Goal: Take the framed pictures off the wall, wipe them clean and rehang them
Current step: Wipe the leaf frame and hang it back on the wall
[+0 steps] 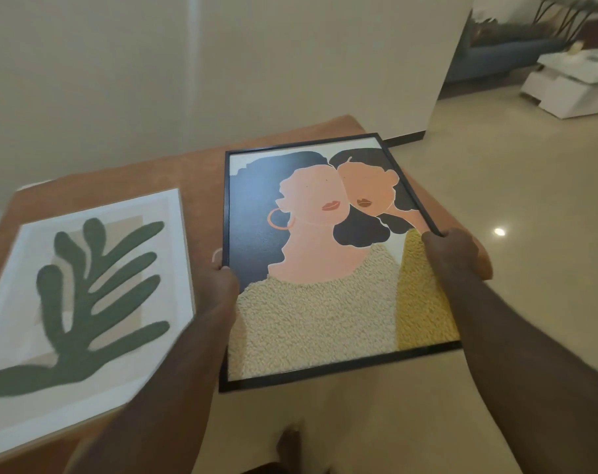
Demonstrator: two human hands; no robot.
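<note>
On the brown table (202, 165), far left, lies our leaf print (85, 292), flat, white frame. Our left hand (226, 278) grips the portrait (325, 268) by its left black edge, thumb on top; right hand (451, 251) clamps the right edge. Portrait hangs w/ near end past the table, over pale floor (496, 186).

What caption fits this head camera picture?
Both hands, left and right, hold a black-framed portrait beside a leaf print on the brown table.
</note>
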